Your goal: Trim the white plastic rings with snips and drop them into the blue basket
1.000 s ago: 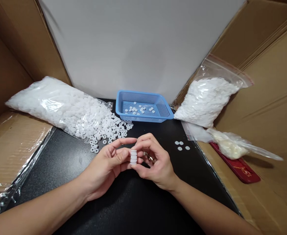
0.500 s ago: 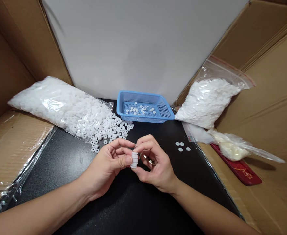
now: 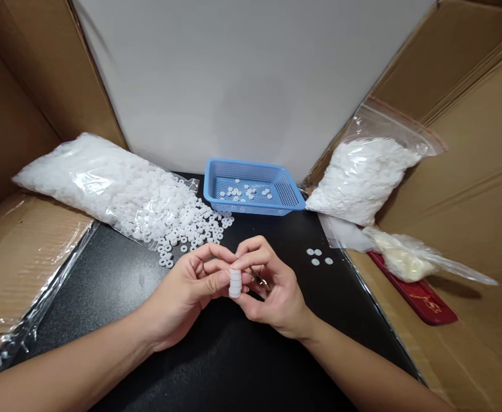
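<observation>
We hold an upright stack of white pieces (image 3: 235,284) over the tabletop (image 3: 216,366): our left hand (image 3: 186,294) pinches its side, our right hand's (image 3: 279,294) fingers grip top and bottom (a metal tool (image 3: 260,279) tucked inside). Farther off lie loose rings (image 3: 184,240), then a blue basket (image 3: 255,210).

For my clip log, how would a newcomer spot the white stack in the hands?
Find the blue basket on the black tabletop. Nearer the camera, the left hand and right hand meet, holding the white stack upright between them. Unlike the loose rings spread to its left, its pieces line up in one short column.
</observation>
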`<state>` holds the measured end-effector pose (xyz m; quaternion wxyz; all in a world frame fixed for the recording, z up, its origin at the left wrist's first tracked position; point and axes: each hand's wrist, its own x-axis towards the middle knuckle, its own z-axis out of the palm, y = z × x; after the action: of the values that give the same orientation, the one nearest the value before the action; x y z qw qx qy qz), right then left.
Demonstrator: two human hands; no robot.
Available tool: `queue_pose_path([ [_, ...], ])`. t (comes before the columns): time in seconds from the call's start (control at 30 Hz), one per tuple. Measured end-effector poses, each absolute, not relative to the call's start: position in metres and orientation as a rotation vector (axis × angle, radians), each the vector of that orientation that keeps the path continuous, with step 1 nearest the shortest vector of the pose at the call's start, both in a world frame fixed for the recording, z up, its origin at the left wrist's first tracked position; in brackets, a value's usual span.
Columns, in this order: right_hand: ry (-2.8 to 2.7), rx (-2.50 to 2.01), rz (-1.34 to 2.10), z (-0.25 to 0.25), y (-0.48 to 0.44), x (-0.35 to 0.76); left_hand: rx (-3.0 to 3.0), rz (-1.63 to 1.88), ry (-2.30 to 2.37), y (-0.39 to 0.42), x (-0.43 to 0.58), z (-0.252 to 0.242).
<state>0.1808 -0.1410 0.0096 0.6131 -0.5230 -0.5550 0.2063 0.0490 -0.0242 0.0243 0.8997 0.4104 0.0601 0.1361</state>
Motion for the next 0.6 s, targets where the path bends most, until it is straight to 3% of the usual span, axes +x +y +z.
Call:
queue_pose_path([
  [0.37, -1.431, -1.158, 0.558, 0.015, -0.145, 0.191, 0.795, 0.009, 0.107, -0.020, 0.049, 0.020],
  [0.6, -1.367, -1.170, 0.584, 0.018, -0.144, 0.197, 0.713, 0.049, 0.101, -0.016, 0.048, 0.023],
])
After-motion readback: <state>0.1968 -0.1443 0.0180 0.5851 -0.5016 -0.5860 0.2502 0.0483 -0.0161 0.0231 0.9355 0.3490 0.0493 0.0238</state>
